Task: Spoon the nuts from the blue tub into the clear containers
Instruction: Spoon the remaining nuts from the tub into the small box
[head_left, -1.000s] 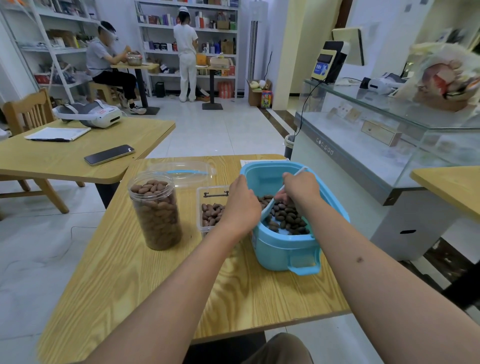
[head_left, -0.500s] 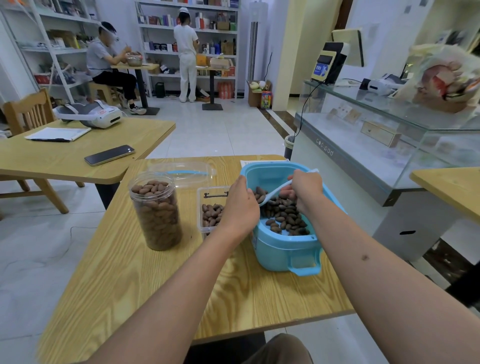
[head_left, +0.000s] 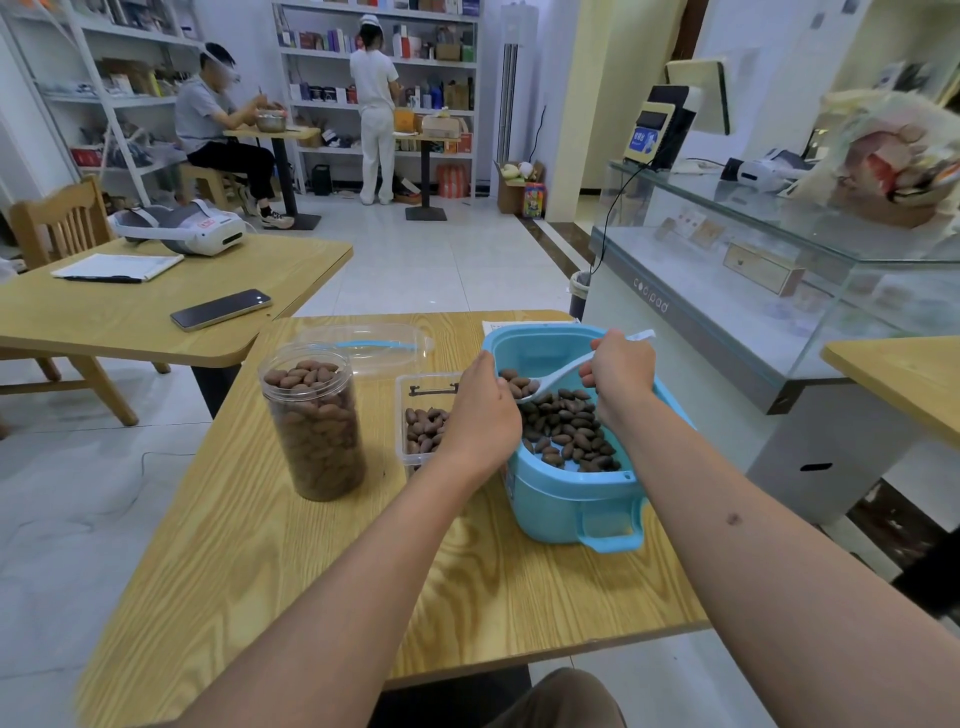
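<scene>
Lifting a loaded white spoon (head_left: 558, 378) from the blue tub (head_left: 571, 499) at centre frame, the right hand (head_left: 621, 371) is clamping its handle, the left hand (head_left: 480, 415) is gripping the rim; next, tipping into the rectangular clear container (head_left: 415, 415).

near table (head_left: 291, 597) open | jar (head_left: 314, 426) stands left | tub (head_left: 571, 499) right

On the worktop (head_left: 311, 571) the tall jar (head_left: 314, 426) stands to the left, the small box (head_left: 423, 421) just right of it, and the tub (head_left: 571, 499) right of that, by the worktop's right edge. Nuts (head_left: 566, 431) lie in all three. A lid (head_left: 363, 348) lies behind the jar. The left hand (head_left: 480, 415) sits between box and tub; the right hand (head_left: 621, 369) holds a spoon (head_left: 561, 376) over the tub. A phone (head_left: 221, 309) lies on the table (head_left: 130, 322) to the left.
</scene>
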